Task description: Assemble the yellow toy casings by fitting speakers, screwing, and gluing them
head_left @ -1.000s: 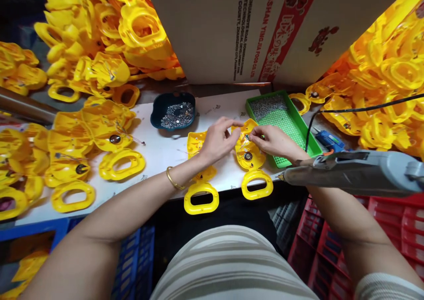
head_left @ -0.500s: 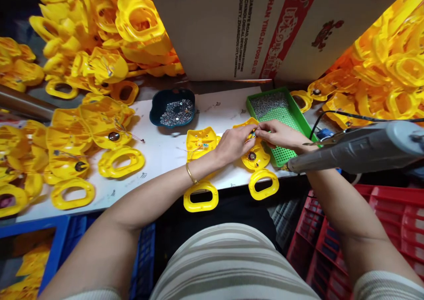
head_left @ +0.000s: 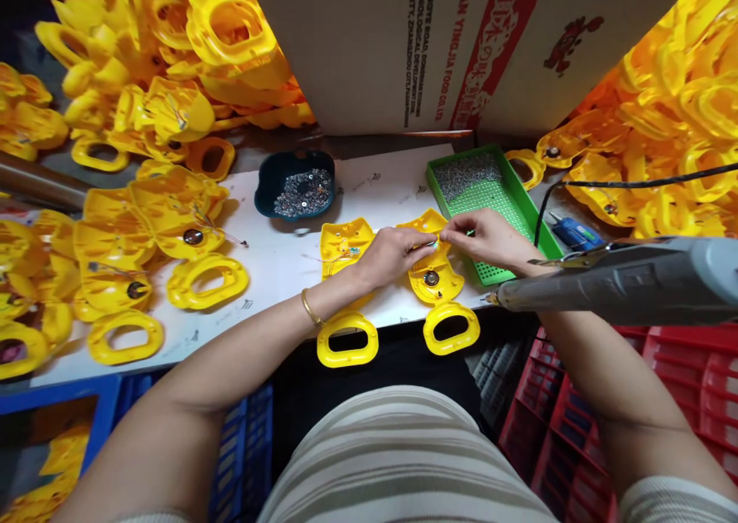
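Two yellow plastic shells with loop handles lie side by side at the table's front edge. My left hand [head_left: 393, 252] rests on the right shell [head_left: 433, 277], fingers curled and pinched on a small part at its upper middle. My right hand [head_left: 484, 236] meets it from the right, fingertips pinched at the same spot; the tiny part with thin wires is too small to name. The left shell [head_left: 344, 248] lies untouched beside my left wrist, which wears a gold bangle.
A green tray [head_left: 519, 200] of small screws sits right of the hands, a dark teal bowl [head_left: 297, 187] of screws behind. A grey electric screwdriver [head_left: 623, 284] hangs over my right forearm. Yellow shells are heaped left and right; a cardboard box [head_left: 461, 38] stands behind. Red and blue crates sit below.
Both hands stayed pinched together on the right shell, shifting only slightly. The hanging screwdriver swung a little. The view tilted slightly.
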### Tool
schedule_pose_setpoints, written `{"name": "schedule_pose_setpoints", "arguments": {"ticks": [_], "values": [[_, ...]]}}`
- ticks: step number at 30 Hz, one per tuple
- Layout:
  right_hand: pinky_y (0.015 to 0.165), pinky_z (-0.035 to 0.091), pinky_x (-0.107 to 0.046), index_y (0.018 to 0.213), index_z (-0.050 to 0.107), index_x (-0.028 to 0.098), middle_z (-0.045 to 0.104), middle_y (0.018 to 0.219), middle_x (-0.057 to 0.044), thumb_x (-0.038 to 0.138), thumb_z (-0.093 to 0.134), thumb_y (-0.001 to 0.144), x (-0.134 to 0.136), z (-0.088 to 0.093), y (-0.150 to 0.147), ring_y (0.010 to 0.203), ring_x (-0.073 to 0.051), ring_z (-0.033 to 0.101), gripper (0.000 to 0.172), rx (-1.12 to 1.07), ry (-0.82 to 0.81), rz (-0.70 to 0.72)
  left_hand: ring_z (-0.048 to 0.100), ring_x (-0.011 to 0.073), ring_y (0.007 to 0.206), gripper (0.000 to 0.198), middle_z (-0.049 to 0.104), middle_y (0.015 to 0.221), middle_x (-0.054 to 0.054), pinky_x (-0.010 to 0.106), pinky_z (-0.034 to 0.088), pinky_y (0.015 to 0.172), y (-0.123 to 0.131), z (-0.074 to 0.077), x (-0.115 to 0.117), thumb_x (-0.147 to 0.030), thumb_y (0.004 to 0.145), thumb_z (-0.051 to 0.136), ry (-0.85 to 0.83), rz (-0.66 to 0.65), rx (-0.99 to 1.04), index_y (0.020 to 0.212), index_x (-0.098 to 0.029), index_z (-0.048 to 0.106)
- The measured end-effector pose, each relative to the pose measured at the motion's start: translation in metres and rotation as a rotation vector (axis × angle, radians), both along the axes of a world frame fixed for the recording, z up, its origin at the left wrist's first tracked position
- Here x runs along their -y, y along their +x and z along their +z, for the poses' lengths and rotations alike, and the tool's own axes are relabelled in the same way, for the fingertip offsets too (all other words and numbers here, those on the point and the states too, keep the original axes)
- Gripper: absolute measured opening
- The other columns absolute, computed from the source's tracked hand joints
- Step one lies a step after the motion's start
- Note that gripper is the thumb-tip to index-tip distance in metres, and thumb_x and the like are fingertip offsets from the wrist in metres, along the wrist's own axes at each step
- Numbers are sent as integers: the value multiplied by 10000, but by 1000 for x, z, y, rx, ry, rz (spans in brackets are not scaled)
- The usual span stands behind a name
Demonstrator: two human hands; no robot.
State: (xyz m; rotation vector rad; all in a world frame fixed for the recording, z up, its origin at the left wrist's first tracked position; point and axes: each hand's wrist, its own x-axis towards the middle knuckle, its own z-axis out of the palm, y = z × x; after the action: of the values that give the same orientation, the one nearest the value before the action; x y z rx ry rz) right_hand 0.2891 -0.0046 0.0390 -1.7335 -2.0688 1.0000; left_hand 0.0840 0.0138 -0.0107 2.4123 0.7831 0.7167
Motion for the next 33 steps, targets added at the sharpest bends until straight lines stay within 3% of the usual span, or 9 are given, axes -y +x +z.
{"name": "schedule_pose_setpoints", "arguments": {"ticks": [2, 5, 11, 19, 24, 27, 31, 33], "values": [[603, 322, -276, 940, 731, 193, 706, 768, -37, 356, 512, 859, 3, -1, 2, 650, -145, 546, 285, 130, 126, -37, 696, 170, 803, 183, 758, 938, 74, 264, 525, 688, -2, 0, 2, -250, 916, 605, 32, 52, -71, 1022, -172, 732], [591, 292, -292, 1044, 738, 235, 730, 768, -44, 362, 497, 872, 6, -1, 3, 636, -168, 557, 323, 264, 124, 5, 640, 196, 814, 199, 745, 916, 72, 292, 487, 657, -1, 3, 5, -289, 913, 608, 128, 154, -219, 1024, -184, 735], [615, 335, -278, 981, 747, 188, 749, 832, -56, 347, 502, 868, 4, -3, 2, 678, -168, 592, 314, 202, 41, 28, 523, 253, 896, 174, 721, 841, 70, 350, 384, 682, 10, 11, 7, -323, 897, 627, 199, 212, -401, 965, -214, 745], [580, 305, -268, 965, 745, 182, 707, 730, -30, 348, 521, 855, 4, -2, 2, 567, -125, 492, 300, 168, 1, 12, 483, 266, 942, 171, 701, 850, 78, 424, 336, 807, 16, 8, 7, -295, 915, 598, 183, 210, -445, 972, -222, 742], [592, 324, -266, 949, 743, 176, 701, 725, -29, 367, 525, 852, 4, -7, 6, 605, -129, 525, 305, 94, 22, 28, 475, 276, 962, 179, 691, 890, 83, 424, 347, 813, 18, 8, 6, -291, 915, 593, 153, 202, -472, 989, -209, 734], [560, 355, -261, 933, 724, 162, 686, 708, -31, 417, 555, 834, 5, -10, 10, 583, -128, 542, 321, -114, -37, -41, 471, 280, 957, 199, 686, 905, 96, 412, 366, 794, 18, 8, 4, -291, 911, 592, 120, 209, -468, 1005, -180, 727], [466, 381, -261, 933, 671, 158, 606, 596, -7, 624, 545, 802, 11, -9, 21, 455, -115, 507, 500, -641, -157, -309, 461, 277, 931, 206, 687, 916, 100, 405, 383, 774, 15, 6, 2, -275, 909, 581, 68, 190, -421, 1000, -167, 730], [506, 438, -285, 931, 662, 173, 601, 591, -10, 667, 482, 821, 19, -8, 31, 475, -129, 530, 537, -828, -157, -408, 456, 272, 919, 205, 688, 916, 99, 402, 389, 771, 14, 5, 1, -267, 906, 580, 51, 178, -397, 996, -164, 733]]}}
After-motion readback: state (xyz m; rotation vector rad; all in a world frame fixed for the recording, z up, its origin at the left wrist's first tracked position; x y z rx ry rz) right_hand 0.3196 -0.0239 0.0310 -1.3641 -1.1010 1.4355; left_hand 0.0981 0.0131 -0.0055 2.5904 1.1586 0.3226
